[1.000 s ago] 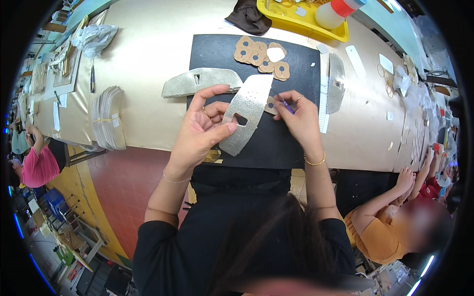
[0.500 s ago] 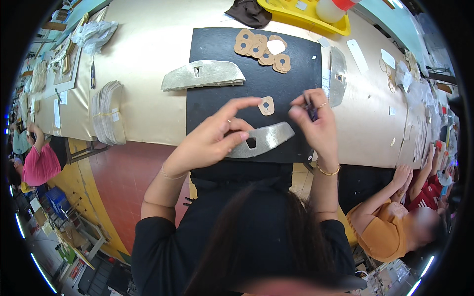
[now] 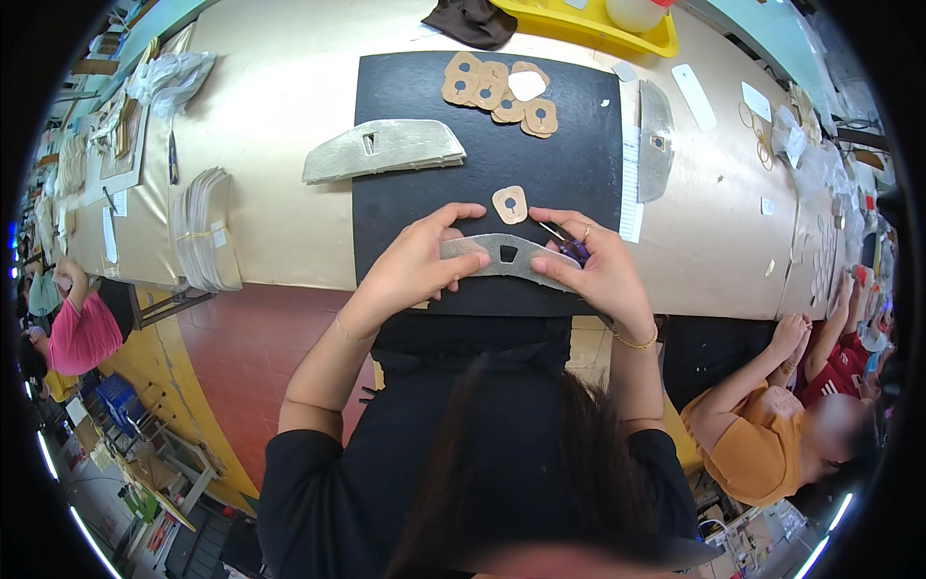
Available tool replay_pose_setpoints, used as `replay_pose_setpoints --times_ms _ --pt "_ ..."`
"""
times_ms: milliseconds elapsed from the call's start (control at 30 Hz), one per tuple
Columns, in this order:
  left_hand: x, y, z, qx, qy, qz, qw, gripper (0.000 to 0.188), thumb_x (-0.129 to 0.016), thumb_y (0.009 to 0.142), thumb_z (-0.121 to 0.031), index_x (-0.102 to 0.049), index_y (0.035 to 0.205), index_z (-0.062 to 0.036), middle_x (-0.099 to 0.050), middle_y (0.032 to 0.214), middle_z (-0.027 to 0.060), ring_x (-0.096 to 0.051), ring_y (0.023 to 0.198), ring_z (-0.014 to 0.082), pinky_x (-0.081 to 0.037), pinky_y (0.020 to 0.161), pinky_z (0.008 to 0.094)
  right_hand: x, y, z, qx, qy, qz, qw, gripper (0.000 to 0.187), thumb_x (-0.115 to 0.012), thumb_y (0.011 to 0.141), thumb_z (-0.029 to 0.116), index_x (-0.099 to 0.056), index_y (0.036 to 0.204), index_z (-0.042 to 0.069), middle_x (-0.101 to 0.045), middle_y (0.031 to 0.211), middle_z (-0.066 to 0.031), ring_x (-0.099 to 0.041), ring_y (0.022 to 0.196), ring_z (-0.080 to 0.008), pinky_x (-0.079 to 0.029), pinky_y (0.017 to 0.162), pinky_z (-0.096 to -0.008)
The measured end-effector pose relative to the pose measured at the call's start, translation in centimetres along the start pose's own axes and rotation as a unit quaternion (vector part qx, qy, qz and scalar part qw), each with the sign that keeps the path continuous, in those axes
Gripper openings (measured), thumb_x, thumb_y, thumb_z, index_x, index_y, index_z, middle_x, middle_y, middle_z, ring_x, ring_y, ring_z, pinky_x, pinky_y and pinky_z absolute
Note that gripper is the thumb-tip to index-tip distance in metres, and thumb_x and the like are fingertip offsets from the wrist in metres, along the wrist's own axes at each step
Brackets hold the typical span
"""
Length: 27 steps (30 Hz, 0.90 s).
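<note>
Gripping the curved silver piece (image 3: 526, 256) near its left end with the left hand (image 3: 415, 256), in a narrow pinch with the thumb on top and the index finger stretched past it. Pressing onto its right part with the thumb of the right hand (image 3: 606, 268), and holding a slim purple-handled tool (image 3: 577, 251) in that same hand, angled up and left (can't tell how far the right fingers reach beneath the silver). Holding everything over the near edge of the black mat (image 3: 569, 164), with the dark cut-out between the thumbs.

Lying flat just past the grip, a single tan piece (image 3: 519, 198) with a keyhole slot. Off left, close to the near edge of the table (image 3: 280, 116), a banded bundle of pale curved pieces (image 3: 201, 232). Farther out, lapping over the mat's left edge, a stack of silver pieces (image 3: 410, 150). Along the mat's right edge, a paper strip (image 3: 630, 220), partly under a loose silver plate (image 3: 657, 164).

Near the mat's far edge, overlapping tan pieces (image 3: 463, 87), topped by a white scrap (image 3: 527, 86). Beyond that edge, a dark brown cloth (image 3: 470, 21); rightward, a yellow tray (image 3: 579, 37).
</note>
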<state>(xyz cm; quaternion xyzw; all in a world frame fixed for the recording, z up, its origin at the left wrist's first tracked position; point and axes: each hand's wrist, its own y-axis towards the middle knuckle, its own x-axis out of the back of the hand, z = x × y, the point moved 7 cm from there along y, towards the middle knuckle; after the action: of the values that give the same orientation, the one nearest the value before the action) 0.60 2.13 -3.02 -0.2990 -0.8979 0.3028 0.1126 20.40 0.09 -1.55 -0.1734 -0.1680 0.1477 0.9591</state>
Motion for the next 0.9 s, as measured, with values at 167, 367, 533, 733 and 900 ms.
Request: replay_pose_setpoints --times_ms 167,367,533,733,900 --pt "0.0 0.6 -0.1 0.024 -0.022 0.013 0.999 0.062 -0.072 0.086 -0.018 -0.046 0.14 -0.0018 -0.064 0.081 0.0034 -0.056 0.054 0.0053 -0.041 0.042 0.0195 -0.4 0.0 0.1 -0.004 0.028 0.003 1.0 0.05 -0.08 0.081 0.015 -0.064 0.128 0.005 -0.063 0.107 -0.0005 -0.053 0.078 -0.0046 -0.045 0.072 -0.0204" --pt "0.2 1.2 -0.6 0.007 -0.023 0.03 0.999 0.063 -0.072 0.087 -0.016 -0.045 0.142 -0.0019 -0.062 0.077 0.0016 -0.053 0.051 0.0044 -0.038 0.04 0.0187 -0.6 -0.2 -0.2 -0.023 0.047 0.011 0.999 0.052 -0.079 0.082 0.019 -0.063 0.129 0.005 -0.067 0.112 -0.0068 -0.061 0.081 -0.0091 -0.05 0.075 -0.0246" --pt "0.2 1.3 -0.8 0.007 -0.024 0.029 0.999 0.06 -0.072 0.088 -0.016 -0.046 0.14 -0.0023 -0.062 0.075 0.0006 -0.052 0.051 0.0037 -0.036 0.04 0.0183 -0.7 -0.3 -0.6 -0.038 0.058 0.013 0.997 0.054 -0.079 0.081 0.019 -0.063 0.131 0.006 -0.067 0.109 -0.0068 -0.06 0.082 -0.0087 -0.05 0.076 -0.0243" --pt "0.6 1.3 -1.2 -0.024 -0.011 0.007 1.0 0.052 -0.071 0.088 -0.017 -0.051 0.134 -0.0025 -0.063 0.079 0.0034 -0.055 0.056 0.0058 -0.043 0.047 0.0206 0.5 0.4 -2.3 -0.098 -0.021 -0.018 0.995 0.035 -0.082 0.08 0.024 -0.069 0.105 0.002 -0.064 0.08 -0.0033 -0.054 0.07 -0.0066 -0.047 0.065 -0.024" --pt "1.2 1.9 -1.9 -0.06 -0.01 -0.049 0.997 0.036 -0.071 0.09 -0.014 -0.062 0.122 -0.0012 -0.067 0.084 0.0045 -0.058 0.061 0.006 -0.046 0.051 0.0199 2.2 1.6 -0.9 -0.025 -0.015 -0.122 0.992 0.03 -0.082 0.08 0.025 -0.07 0.097 0.003 -0.065 0.074 -0.0042 -0.055 0.066 -0.0081 -0.047 0.062 -0.0251"
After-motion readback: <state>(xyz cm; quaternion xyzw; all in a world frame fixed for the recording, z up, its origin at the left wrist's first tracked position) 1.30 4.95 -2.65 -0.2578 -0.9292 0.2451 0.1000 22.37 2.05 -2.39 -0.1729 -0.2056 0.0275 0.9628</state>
